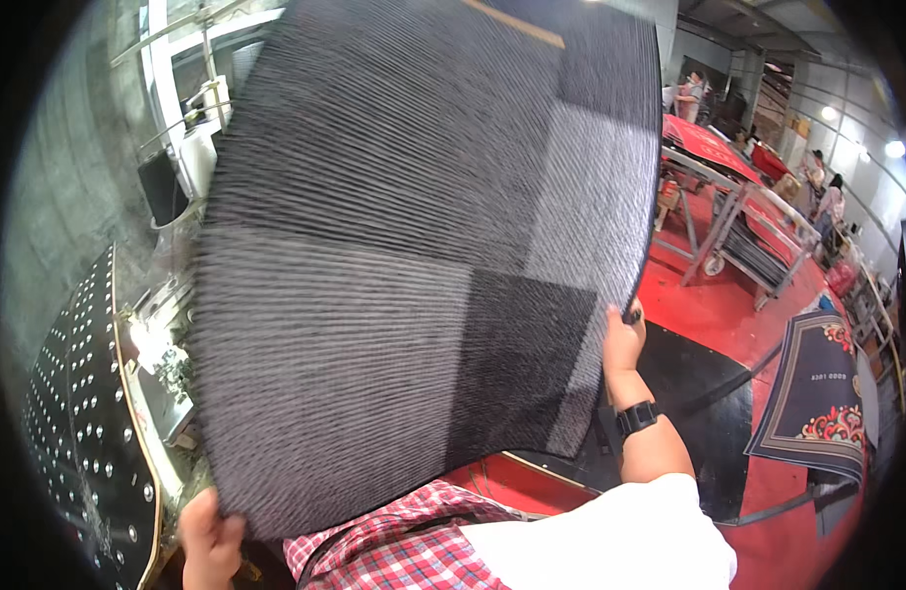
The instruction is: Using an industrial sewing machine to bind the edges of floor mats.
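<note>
A large ribbed floor mat [374, 177] in black and grey blocks is raised in front of me and fills the middle of the view. It is slightly blurred and bowed, with a dark bound edge. My left hand [211, 536] grips its near left corner, fingers curled over the edge. Farther up the right edge, my right hand [625, 339] is closed on the mat, a black watch [637, 418] on its wrist. Near the mat's top lies a tan strip [517, 24]. What is behind the mat is hidden.
A black table with metal studs [84, 423] curves along the left, beside a lit sewing machine [163, 359]. On the right are a dark flower-patterned mat [812, 393] and a wheeled metal cart [728, 221] on red flooring. People [689, 96] stand in the far background.
</note>
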Tool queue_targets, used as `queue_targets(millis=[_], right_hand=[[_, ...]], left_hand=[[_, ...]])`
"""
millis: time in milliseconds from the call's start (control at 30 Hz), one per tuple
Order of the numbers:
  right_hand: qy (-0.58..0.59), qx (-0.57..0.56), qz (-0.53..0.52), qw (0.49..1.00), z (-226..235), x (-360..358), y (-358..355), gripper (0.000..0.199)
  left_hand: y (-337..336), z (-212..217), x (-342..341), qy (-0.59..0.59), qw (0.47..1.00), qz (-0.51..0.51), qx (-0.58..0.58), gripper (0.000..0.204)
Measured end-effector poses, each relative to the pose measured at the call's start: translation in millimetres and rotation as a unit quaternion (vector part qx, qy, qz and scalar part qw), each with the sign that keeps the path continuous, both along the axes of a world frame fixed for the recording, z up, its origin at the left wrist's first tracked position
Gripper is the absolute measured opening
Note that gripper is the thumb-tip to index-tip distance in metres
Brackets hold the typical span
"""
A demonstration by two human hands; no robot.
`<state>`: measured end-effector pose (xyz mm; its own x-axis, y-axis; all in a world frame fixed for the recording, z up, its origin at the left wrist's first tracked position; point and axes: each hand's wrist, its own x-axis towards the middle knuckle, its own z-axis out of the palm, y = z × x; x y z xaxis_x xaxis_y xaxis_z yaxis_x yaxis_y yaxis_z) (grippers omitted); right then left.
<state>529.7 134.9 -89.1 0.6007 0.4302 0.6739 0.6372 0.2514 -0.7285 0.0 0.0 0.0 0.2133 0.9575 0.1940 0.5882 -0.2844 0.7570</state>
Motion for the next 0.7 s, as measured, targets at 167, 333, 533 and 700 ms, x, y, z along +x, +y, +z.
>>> queue_targets(millis=[167,333,533,700], right_hand=[[0.056,-0.22,-0.215,0.95,-106,82,-73,0.036],[0.001,-0.425,-0.301,0.854,-168,125,-104,0.035],[-0.033,-0.524,-0.135,0.84,-221,131,-72,0.024],[-0.094,-0.497,0.102,0.856,-253,1,26,0.026]], left_hand=[[84,-64,60,0.016,0.979,-0.153,-0.133,0.043],[95,-119,70,0.108,0.932,-0.232,-0.258,0.036],[65,-141,1,-0.006,0.948,-0.075,-0.311,0.033],[-27,-151,-114,-0.1,0.934,0.247,-0.236,0.031]])
